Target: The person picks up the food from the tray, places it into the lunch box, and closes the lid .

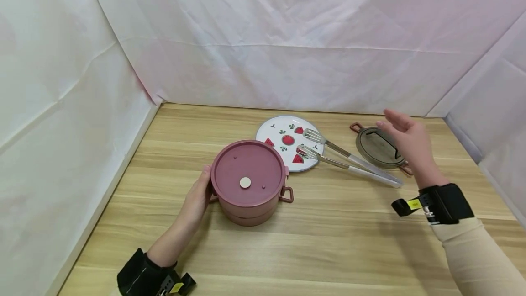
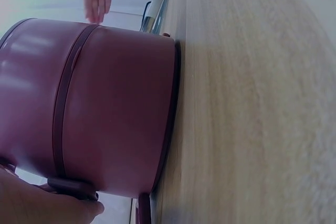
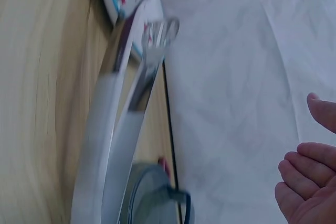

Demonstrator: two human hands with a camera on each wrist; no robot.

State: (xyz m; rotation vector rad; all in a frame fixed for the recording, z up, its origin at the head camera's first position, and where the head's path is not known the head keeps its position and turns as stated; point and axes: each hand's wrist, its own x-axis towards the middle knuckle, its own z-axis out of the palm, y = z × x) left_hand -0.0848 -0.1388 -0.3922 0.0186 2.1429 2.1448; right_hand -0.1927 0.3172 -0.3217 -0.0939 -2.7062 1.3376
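A dusky-red lidded pot (image 1: pixel 248 172) stands upright on the table, with a pale round button on its lid and a small loop handle at the right. My left hand (image 1: pixel 195 200) holds the pot's left side; in the left wrist view the thumb (image 2: pixel 63 205) lies by a side latch, and most other fingers are hidden. My right hand (image 1: pixel 411 145) is in the air at the right, touching nothing, its fingers loosely extended. Below it is a round glass lid (image 1: pixel 378 147) with a dark handle and reddish side loops. Metal tongs (image 1: pixel 361 168) with whitish handles lie spread beside it.
Behind the pot lies a white plate (image 1: pixel 273 127) with watermelon prints; the tongs' tips rest over it. White cloth walls (image 1: pixel 263 76) enclose the wooden table (image 1: pixel 320 241) at the back and both sides.
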